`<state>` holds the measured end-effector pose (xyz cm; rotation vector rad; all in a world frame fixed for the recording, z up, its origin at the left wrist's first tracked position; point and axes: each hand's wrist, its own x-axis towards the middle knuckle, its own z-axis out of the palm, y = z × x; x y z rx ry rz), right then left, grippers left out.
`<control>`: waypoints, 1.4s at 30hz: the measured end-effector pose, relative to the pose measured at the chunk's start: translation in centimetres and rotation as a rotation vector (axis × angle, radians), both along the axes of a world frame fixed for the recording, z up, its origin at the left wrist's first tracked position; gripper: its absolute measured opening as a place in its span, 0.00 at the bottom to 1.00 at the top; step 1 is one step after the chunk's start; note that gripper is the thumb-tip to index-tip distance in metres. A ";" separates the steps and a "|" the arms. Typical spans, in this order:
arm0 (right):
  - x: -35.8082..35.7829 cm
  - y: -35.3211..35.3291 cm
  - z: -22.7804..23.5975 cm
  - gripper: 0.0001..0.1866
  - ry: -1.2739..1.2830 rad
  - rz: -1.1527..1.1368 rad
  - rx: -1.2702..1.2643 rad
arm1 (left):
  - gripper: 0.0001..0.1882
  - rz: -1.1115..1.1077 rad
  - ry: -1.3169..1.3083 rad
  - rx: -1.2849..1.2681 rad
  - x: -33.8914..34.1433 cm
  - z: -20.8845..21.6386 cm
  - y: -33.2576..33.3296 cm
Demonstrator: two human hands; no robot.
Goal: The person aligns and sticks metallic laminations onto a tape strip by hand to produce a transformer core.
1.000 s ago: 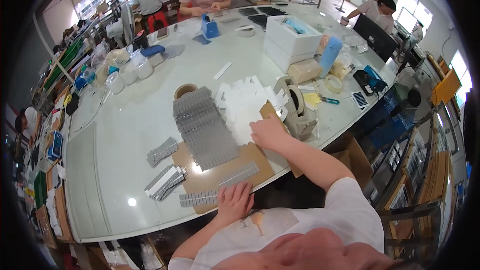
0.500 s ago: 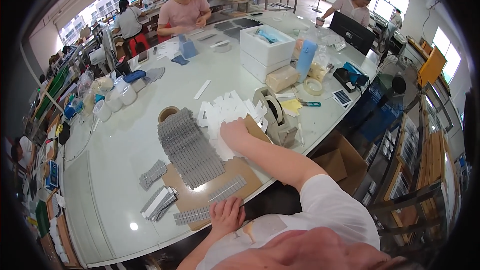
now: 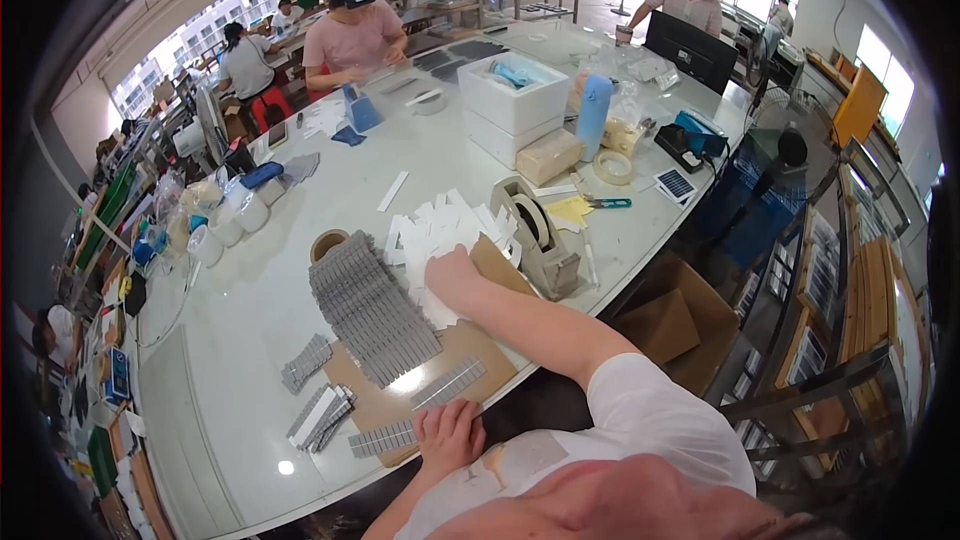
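Observation:
My right hand (image 3: 453, 278) reaches into a loose heap of white strips (image 3: 440, 223), its fingers closed and their tips hidden by the hand itself. My left hand (image 3: 449, 434) lies near the table's front edge, fingers laid down at the right end of a narrow grey segmented strip (image 3: 385, 438). Just above it, another such strip (image 3: 449, 383) rests slanted on a brown cardboard sheet (image 3: 365, 382). A broad stack of grey segmented strips (image 3: 372, 310) covers the sheet's upper left part. Two smaller piles, one of grey pieces (image 3: 307, 363) and one of grey and white strips (image 3: 321, 418), sit to the left.
A tape dispenser (image 3: 540, 240) stands right of the heap, and a cardboard roll (image 3: 327, 245) behind the grey stack. Farther back are a white foam box (image 3: 511, 105), a blue bottle (image 3: 593, 117) and a tape roll (image 3: 613, 167). A person in pink (image 3: 352, 40) works across the table.
The view has shifted slightly. My right hand stays in the white heap, a little lower against the strips. My left hand keeps its place by the grey strip.

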<state>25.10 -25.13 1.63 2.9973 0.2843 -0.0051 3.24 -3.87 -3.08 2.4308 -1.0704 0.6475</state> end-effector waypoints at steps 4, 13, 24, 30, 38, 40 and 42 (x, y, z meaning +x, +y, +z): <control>0.1 -0.3 0.8 0.10 0.058 -0.019 0.074 | 0.22 -0.003 0.000 -0.026 -0.1 0.2 0.0; 0.7 -0.1 -0.9 0.08 -0.107 -0.013 0.044 | 0.22 -0.029 -0.027 -0.081 0.0 0.1 -0.1; 0.1 0.0 -1.1 0.10 -0.225 -0.036 -0.039 | 0.22 -0.047 0.030 -0.111 0.2 0.6 0.5; -1.3 -4.0 -0.9 0.05 -0.338 -0.064 0.016 | 0.21 -0.121 0.047 -0.129 0.5 0.6 0.1; -7.6 -6.1 0.1 0.10 -0.574 -0.064 0.609 | 0.21 -0.113 0.051 -0.140 0.0 0.2 0.5; -9.5 -6.7 -0.4 0.11 -0.442 -0.153 0.557 | 0.21 -0.110 0.021 -0.151 0.0 -0.1 0.7; -12.7 -4.8 1.2 0.10 -0.632 -0.116 0.774 | 0.21 -0.113 0.027 -0.128 -0.2 0.1 1.5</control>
